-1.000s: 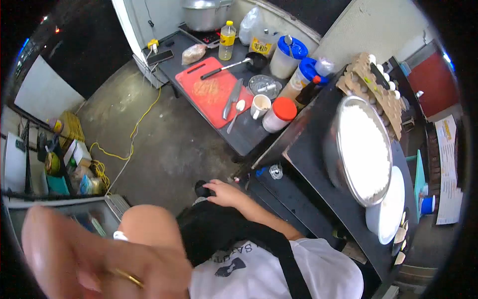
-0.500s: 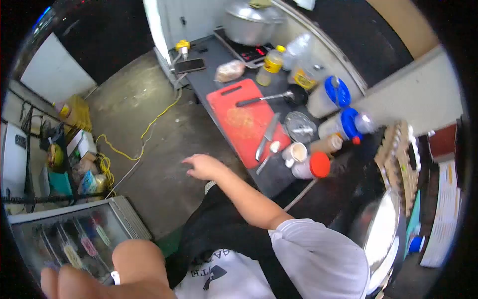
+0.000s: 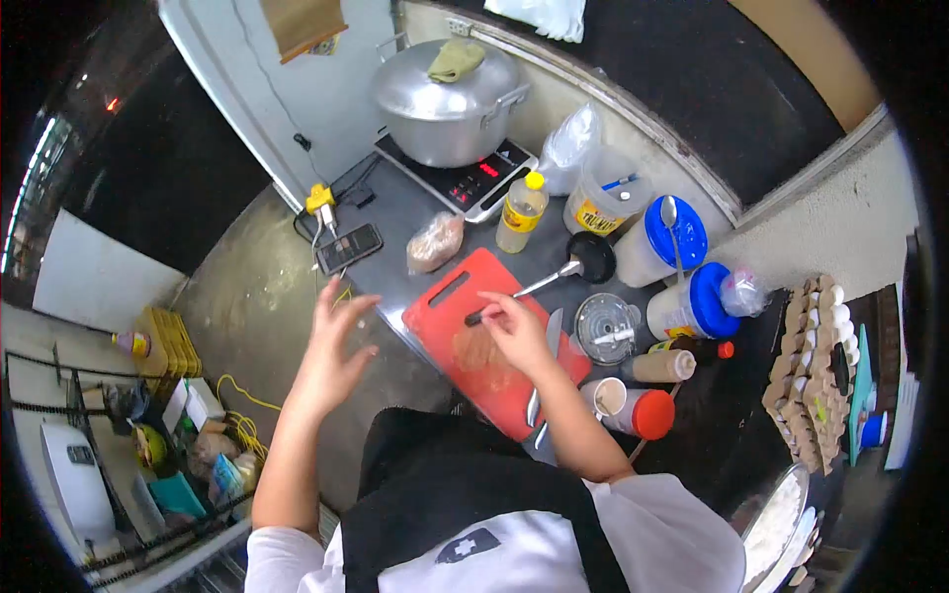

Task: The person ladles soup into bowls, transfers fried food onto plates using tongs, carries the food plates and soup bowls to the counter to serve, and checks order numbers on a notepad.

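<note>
My left hand (image 3: 334,346) is raised in front of the counter's near edge, its fingers spread and nothing in them. Over the red cutting board (image 3: 440,314) is my right hand (image 3: 516,334), fingers apart, with the fingertips right at the dark handle of a ladle (image 3: 592,259). That ladle lies across the board, its black bowl off the board's far side. Partly behind my right forearm, a knife (image 3: 554,331) rests along the board. A clear round lid (image 3: 607,328) and a white mug (image 3: 604,396) stand beside it.
A large lidded pot (image 3: 445,114) sits on a lit induction cooker (image 3: 474,183). Nearby are a phone (image 3: 350,248), a bagged lump (image 3: 435,243), a yellow-capped bottle (image 3: 522,211), blue-lidded containers (image 3: 676,242) and a red-lidded jar (image 3: 652,414). Egg trays (image 3: 809,376) are at the right.
My view has swung toward the counter. My right hand has come from over the floor to the cutting board; my left has risen from the lower left. The ladle still lies across the board.
</note>
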`<state>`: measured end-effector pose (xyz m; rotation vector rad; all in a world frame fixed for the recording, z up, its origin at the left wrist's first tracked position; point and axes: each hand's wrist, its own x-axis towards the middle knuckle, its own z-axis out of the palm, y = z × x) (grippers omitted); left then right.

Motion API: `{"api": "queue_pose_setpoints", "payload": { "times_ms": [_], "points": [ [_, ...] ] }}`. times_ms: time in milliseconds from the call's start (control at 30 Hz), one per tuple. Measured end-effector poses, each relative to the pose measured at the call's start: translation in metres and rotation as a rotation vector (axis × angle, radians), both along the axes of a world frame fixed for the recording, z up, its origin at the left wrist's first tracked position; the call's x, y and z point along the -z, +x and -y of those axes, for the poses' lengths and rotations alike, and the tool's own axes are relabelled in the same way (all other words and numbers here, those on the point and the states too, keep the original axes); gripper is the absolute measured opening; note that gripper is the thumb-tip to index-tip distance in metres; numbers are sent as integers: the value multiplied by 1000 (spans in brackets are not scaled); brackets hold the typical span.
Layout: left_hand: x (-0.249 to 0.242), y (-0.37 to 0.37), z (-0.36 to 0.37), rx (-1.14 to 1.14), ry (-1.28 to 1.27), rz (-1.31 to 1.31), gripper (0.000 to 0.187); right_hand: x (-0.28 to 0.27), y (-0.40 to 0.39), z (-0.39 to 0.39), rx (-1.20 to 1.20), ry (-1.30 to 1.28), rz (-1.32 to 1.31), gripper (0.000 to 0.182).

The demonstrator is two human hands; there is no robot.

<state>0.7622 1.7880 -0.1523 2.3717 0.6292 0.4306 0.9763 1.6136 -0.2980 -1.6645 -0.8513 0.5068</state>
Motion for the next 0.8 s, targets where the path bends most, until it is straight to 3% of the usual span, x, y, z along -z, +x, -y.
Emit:
{"api": "queue_pose_setpoints", "payload": {
  "times_ms": [100, 200, 267, 333, 500, 600, 633, 733, 800],
  "points": [
    [20, 65, -61, 116, 58, -168, 52, -16, 12, 6, 91, -12, 8, 28],
    [14, 161, -139, 228, 330, 136, 30, -19, 12, 6, 180, -96, 3, 27],
    [2, 236, -184, 176, 442, 213, 19, -36, 1, 3, 272, -214, -14, 26],
    [-13, 307, -224, 164, 537, 212, 18, -15, -12, 3, 378, -134, 63, 24],
    [1, 446, -309, 295, 696, 275, 22, -19, -64, -19, 660, -340, -84, 21],
    [-16, 464, -326, 564, 770, 4, 24, -14, -87, -37, 722, -456, -103, 21],
    [-18, 471, -333, 615, 780, 23, 22, -17, -92, -43, 706, -460, -112, 21],
    [-31, 486, -355, 610, 680, 263, 21, -26, -101, -58, 707, -531, -104, 23],
    [-31, 494, -365, 488, 737, 133, 20, -28, -102, -63, 738, -539, -121, 23]
  ]
}}
